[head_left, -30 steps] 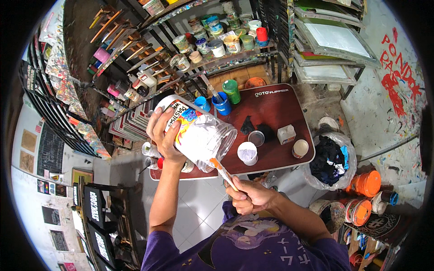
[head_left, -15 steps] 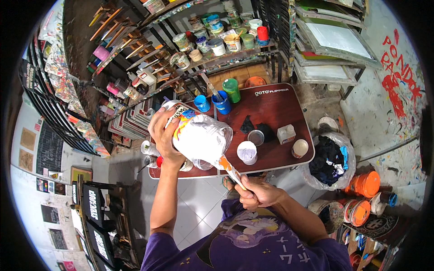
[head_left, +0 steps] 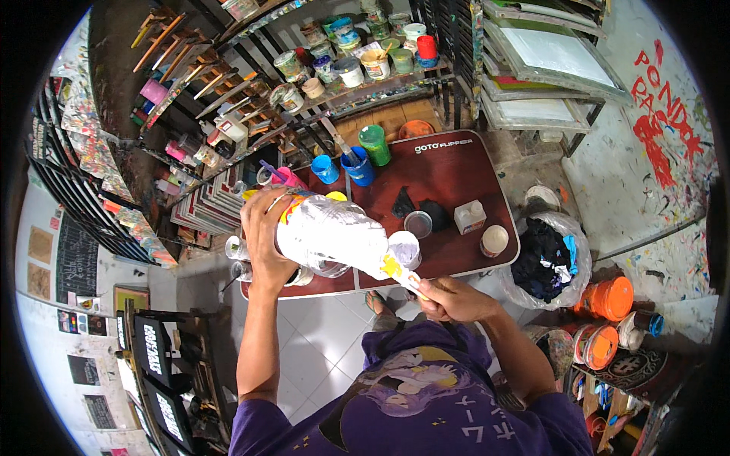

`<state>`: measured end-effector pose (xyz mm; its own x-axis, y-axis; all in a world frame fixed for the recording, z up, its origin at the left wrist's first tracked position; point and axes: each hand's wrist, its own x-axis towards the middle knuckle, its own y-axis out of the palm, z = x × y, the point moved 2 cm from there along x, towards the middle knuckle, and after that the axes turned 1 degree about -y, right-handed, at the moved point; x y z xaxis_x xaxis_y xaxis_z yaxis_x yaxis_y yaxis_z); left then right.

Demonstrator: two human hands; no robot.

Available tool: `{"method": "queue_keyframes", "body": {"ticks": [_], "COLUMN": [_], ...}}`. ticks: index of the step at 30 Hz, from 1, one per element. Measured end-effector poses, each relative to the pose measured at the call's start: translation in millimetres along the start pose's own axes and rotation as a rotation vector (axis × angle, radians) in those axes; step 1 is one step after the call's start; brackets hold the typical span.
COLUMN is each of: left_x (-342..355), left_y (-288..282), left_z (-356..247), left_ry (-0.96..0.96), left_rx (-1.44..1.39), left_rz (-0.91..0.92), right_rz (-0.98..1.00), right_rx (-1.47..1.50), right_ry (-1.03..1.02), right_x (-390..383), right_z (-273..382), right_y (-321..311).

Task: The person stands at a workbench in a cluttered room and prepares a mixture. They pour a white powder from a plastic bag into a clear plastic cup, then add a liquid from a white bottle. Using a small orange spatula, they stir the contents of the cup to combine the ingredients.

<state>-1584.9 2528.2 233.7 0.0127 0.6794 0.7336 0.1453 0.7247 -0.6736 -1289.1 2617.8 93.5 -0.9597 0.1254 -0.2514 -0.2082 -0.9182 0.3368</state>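
My left hand [head_left: 265, 232] is wrapped around a clear plastic jar [head_left: 323, 228] of thick white paint, tipped on its side with its mouth toward the right. In my right hand [head_left: 458, 299] is the handle of a spatula [head_left: 393, 267], smeared white with a yellow-orange patch. Its far end meets the white paint at the jar's mouth; how far it reaches in I cannot tell. Just past the spatula stands a small cup [head_left: 404, 254] with pale whitish contents. Jar and spatula are both held above the table's near edge.
The dark red table [head_left: 456, 178] bears blue cups [head_left: 357, 169], a green cup [head_left: 373, 144], a round clear container [head_left: 417, 224], black scraps [head_left: 433, 215], a white carton-like bottle [head_left: 469, 216] and a paper cup [head_left: 494, 241]. A bag of cloths [head_left: 544, 262] stands to the right; paint-pot shelves [head_left: 357, 87] stand behind.
The jar has turned and dipped a little, so its mouth is less visible. My right hand and the spatula have shifted right and slightly up. The whole view has also moved slightly.
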Motion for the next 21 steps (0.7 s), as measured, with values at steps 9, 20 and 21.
{"method": "queue_keyframes", "body": {"ticks": [9, 20, 21], "left_x": [-37.5, -101.8, -107.1], "left_y": [39.5, 109.6, 113.1], "left_z": [-1.3, 7.4, 10.0], "left_ry": [-0.139, -0.211, -0.206], "left_rx": [-0.014, 0.074, 0.092], "left_rz": [0.203, 0.469, 0.479], "right_rz": [-0.150, -0.183, -0.175], "right_rx": [-0.097, -0.942, -0.906], "right_ry": [0.088, 0.209, 0.226], "right_x": [-31.1, -60.9, -60.4], "right_z": [-3.1, -30.7, -25.1], "right_y": [-24.2, -82.9, -84.2]}}
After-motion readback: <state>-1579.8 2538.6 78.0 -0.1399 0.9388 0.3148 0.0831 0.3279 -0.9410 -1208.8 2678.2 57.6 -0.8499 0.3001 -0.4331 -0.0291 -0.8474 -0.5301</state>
